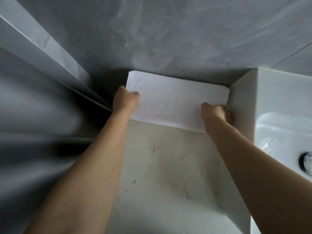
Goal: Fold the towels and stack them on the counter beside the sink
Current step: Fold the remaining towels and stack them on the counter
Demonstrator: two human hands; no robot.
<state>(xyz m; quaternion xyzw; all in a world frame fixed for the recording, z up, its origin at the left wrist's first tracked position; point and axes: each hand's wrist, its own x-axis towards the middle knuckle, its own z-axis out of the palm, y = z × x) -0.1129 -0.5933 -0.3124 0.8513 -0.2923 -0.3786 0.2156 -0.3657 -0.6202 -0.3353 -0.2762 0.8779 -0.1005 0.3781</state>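
Grey tiled wall (168, 31) behind, pale counter (160, 166) below, white sink (278, 102) w/ drain fitting (306, 163) at right. Folded white towel (172, 102) flat on counter, far end against wall, right end just beside sink's side wall. Long axis left-right, slightly skewed, right end nearer the person. Left hand (125, 100) at towel's left end, fingers curled round edge, thumb on top. Right hand (217, 113) at near-right corner, fingers curled under, squeezed betw. towel and sink wall. Towel straight ahead of both hands, spanning betw. them; neither clearly nearer. Probably the final seating of a folded towel; next likely a release and pull-back toward the body. Only one layer-stack visible; count of towels beneath: can't tell.
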